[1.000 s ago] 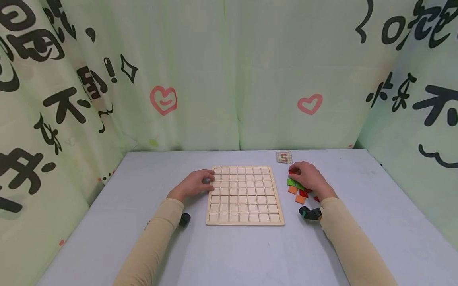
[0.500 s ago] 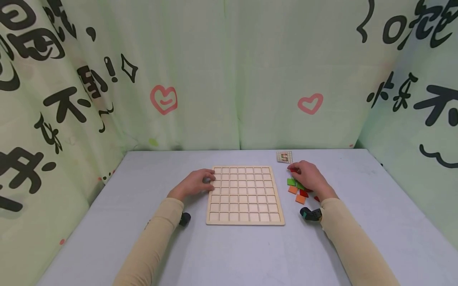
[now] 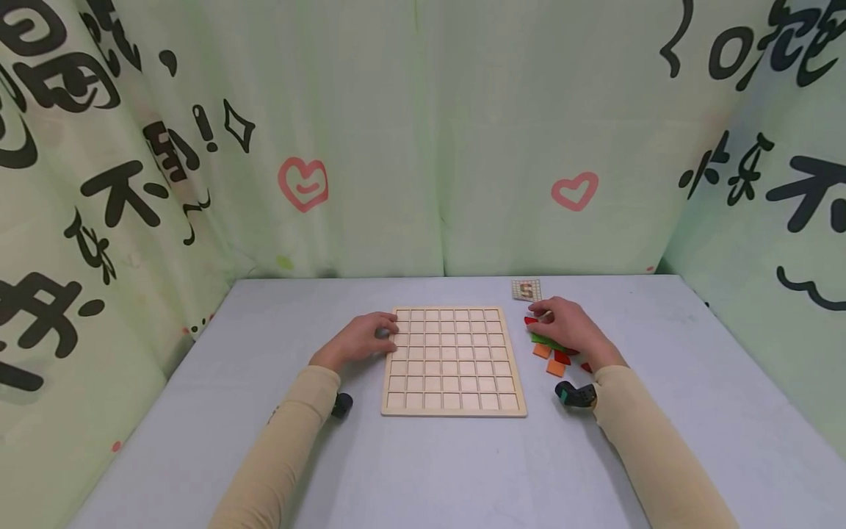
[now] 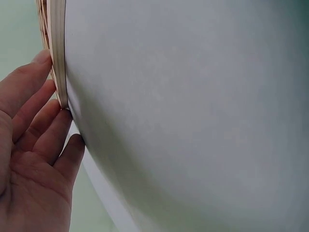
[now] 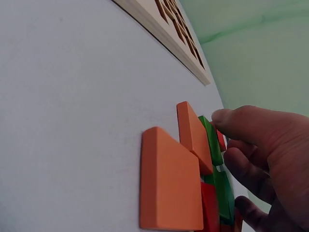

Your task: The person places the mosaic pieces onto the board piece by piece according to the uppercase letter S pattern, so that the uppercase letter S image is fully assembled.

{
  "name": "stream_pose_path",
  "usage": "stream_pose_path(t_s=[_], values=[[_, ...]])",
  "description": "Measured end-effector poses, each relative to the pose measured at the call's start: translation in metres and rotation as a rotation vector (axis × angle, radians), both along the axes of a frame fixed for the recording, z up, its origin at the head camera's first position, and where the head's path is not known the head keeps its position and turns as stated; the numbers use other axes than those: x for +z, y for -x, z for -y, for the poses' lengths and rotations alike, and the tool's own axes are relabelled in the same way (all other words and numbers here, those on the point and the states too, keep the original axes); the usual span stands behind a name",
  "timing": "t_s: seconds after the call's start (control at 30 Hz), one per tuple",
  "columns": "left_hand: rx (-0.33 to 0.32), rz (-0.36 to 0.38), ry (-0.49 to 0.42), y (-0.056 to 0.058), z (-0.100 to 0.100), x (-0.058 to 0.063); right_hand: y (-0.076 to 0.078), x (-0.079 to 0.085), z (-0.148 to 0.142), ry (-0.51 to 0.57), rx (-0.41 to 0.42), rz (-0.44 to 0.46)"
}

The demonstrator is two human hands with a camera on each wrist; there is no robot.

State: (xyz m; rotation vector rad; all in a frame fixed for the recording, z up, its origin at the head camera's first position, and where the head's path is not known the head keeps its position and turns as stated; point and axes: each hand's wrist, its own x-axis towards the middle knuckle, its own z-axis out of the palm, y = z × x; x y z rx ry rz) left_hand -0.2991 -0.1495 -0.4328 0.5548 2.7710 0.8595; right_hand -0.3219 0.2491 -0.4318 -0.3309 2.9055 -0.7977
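Observation:
The wooden grid board [image 3: 454,415] lies flat at the middle of the table, its square cells bare. My left hand [image 3: 360,339] rests against its left edge, thumb and fingertips touching the rim [image 4: 59,48] in the left wrist view. My right hand [image 3: 570,327] hovers low over a small heap of coloured tiles, thumb and index finger apart. A red tile [image 3: 530,320] lies by those fingertips. Under and beside the hand are a green tile [image 3: 545,341] and orange tiles [image 5: 174,183]; the palm hides part of the heap.
A small card with a printed grid picture [image 3: 526,289] lies behind the tiles near the table's back edge. Green curtains [image 3: 429,147] with dark writing and hearts enclose the white table [image 3: 423,477] at the back and both sides.
The red tile near my right fingertips has shifted left and slightly toward me. My right fingers have moved slightly over the green tiles, covering more of them. The left hand and board stay put.

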Motion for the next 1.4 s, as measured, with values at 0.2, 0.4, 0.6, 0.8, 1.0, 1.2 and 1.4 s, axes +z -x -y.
stream_pose_path(t_s=[0.2,0.4,0.6,0.8,1.0,1.2,1.4], values=[[0.000,0.009,0.001,-0.0003,0.0000,0.0005,0.0018,0.0008,-0.0001,-0.014,0.008,0.041],[-0.011,-0.005,0.009,-0.0012,0.0002,0.0016,0.0039,-0.0017,-0.0001,-0.019,-0.022,-0.003],[-0.009,-0.002,0.011,-0.0013,0.0002,0.0020,0.0028,0.0011,-0.0003,-0.022,-0.028,0.024],[-0.012,-0.014,0.014,-0.0021,0.0003,0.0028,0.0024,0.0036,-0.0001,-0.003,0.007,0.052],[-0.010,0.002,0.012,-0.0023,-0.0008,0.0032,0.0031,0.0001,0.0003,-0.015,0.039,0.009],[-0.006,0.000,0.020,-0.0026,-0.0009,0.0032,0.0059,-0.0043,0.0013,-0.007,0.038,-0.012],[0.001,0.005,0.018,-0.0023,-0.0010,0.0034,0.0074,-0.0056,0.0021,-0.006,0.046,-0.039]])
